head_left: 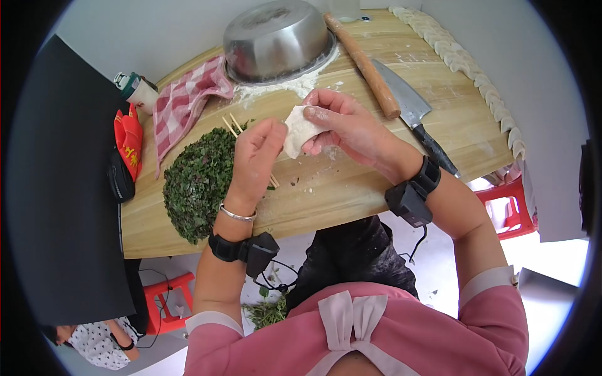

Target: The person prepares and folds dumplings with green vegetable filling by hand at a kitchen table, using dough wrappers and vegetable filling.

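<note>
A pale, flour-dusted dumpling (301, 131) is held up over the middle of the wooden table (326, 200). My right hand (348, 128) grips it, thumb on the upper side and fingers curled behind and below. At its left edge my left hand (258, 147) is closed, fingertips pinching the dough. What is inside the dough is hidden. Below and left of my left hand lies a big mound of chopped dark green leaves (199, 182). A pair of chopsticks (232, 125) rests at the mound, partly covered by my left hand.
An upturned steel bowl (276, 37) stands at the back amid flour (269, 91). A rolling pin (364, 66) and a cleaver (401, 94) lie to the right. Overlapping dumplings (464, 62) line the right edge. A checked cloth (188, 103) and a cup (138, 91) are left.
</note>
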`<state>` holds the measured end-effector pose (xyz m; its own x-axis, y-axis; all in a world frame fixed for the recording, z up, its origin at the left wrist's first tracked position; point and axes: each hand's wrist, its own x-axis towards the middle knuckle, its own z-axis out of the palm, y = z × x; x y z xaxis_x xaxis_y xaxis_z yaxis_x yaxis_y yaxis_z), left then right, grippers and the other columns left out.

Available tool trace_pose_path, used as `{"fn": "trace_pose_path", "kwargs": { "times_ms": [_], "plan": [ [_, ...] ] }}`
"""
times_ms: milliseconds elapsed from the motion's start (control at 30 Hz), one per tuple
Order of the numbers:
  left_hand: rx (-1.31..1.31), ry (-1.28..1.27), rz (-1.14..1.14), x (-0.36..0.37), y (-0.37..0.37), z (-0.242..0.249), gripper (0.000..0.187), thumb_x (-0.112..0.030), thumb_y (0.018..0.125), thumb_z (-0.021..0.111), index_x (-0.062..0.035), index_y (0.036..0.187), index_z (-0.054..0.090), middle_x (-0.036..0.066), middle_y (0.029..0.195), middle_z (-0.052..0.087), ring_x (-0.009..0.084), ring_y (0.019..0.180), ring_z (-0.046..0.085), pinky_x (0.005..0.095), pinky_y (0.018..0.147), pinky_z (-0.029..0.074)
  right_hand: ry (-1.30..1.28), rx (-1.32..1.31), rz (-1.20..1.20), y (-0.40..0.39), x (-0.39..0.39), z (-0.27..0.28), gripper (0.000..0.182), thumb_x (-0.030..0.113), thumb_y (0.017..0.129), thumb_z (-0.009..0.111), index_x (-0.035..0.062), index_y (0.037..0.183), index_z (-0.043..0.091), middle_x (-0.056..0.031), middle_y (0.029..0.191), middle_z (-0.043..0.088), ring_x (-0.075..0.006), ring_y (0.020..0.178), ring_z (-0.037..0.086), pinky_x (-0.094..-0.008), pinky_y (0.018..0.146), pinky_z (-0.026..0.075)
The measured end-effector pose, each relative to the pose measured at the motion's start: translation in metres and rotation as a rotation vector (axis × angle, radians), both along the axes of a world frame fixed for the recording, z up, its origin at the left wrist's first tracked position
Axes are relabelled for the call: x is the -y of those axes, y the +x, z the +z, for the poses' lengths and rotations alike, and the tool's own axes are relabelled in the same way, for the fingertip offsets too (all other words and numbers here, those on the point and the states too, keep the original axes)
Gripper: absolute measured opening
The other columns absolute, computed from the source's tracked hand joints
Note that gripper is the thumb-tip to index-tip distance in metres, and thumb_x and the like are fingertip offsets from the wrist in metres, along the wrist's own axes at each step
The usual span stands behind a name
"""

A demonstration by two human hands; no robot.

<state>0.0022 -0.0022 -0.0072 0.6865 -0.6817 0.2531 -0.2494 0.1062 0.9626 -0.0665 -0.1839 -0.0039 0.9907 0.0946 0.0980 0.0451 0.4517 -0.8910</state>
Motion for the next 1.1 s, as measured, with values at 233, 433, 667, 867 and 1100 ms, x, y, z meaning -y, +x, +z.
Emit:
{"fn": "trace_pose_path", "kwargs": {
  "times_ms": [233, 433, 667, 867, 1100],
  "plan": [
    [0.236, 0.069, 0.090, 0.0036, 0.0007, -0.0056, 0.029, -0.018, 0.095, 0.051, -0.0006, 0.073, 0.048, -0.004, 0.065, 0.039, 0.0038, 0.061, 0.033, 0.0218, 0.052, 0.028, -0.085, 0.000, -0.020, -0.0021, -0.0011, 0.0037, 0.014, 0.016, 0.094, 0.051, 0.0026, 0.098, 0.047, -0.0106, 0.088, 0.062, -0.0173, 0.073, 0.066, -0.0252, 0.062, 0.055],
    [0.062, 0.048, 0.091, 0.0011, -0.0018, -0.0013, 0.030, -0.020, 0.095, 0.050, 0.0007, 0.074, 0.049, -0.004, 0.064, 0.040, 0.0046, 0.062, 0.035, 0.0228, 0.053, 0.030, -0.065, -0.010, -0.018, 0.0006, 0.0009, -0.0001, 0.016, 0.016, 0.095, 0.049, 0.0020, 0.100, 0.044, -0.0131, 0.090, 0.062, -0.0187, 0.071, 0.067, -0.0258, 0.062, 0.056],
    [0.230, 0.127, 0.131, 0.0039, -0.0017, -0.0009, 0.031, -0.022, 0.095, 0.050, 0.0006, 0.074, 0.049, -0.004, 0.063, 0.041, 0.0055, 0.060, 0.035, 0.0229, 0.053, 0.031, -0.028, -0.009, -0.047, 0.0015, 0.0002, -0.0005, 0.014, 0.013, 0.096, 0.046, 0.0017, 0.102, 0.041, -0.0147, 0.090, 0.061, -0.0207, 0.073, 0.067, -0.0270, 0.063, 0.057],
    [-0.015, -0.011, 0.158, 0.0024, -0.0035, 0.0014, 0.031, -0.021, 0.096, 0.051, -0.0025, 0.071, 0.048, -0.005, 0.063, 0.039, 0.0038, 0.059, 0.033, 0.0220, 0.051, 0.029, -0.006, 0.082, -0.028, 0.0034, 0.0000, -0.0037, 0.017, 0.012, 0.094, 0.050, 0.0011, 0.103, 0.041, -0.0140, 0.091, 0.061, -0.0202, 0.074, 0.067, -0.0265, 0.063, 0.056],
    [0.111, 0.005, 0.215, 0.0036, 0.0014, -0.0024, 0.028, -0.021, 0.097, 0.049, -0.0066, 0.073, 0.047, -0.007, 0.063, 0.037, 0.0023, 0.056, 0.029, 0.0202, 0.050, 0.023, -0.813, 0.315, -0.332, -0.0006, -0.0056, -0.0033, 0.035, 0.004, 0.081, 0.064, 0.0025, 0.110, 0.045, -0.0088, 0.093, 0.060, -0.0122, 0.077, 0.060, -0.0251, 0.065, 0.050]
  ]
}}
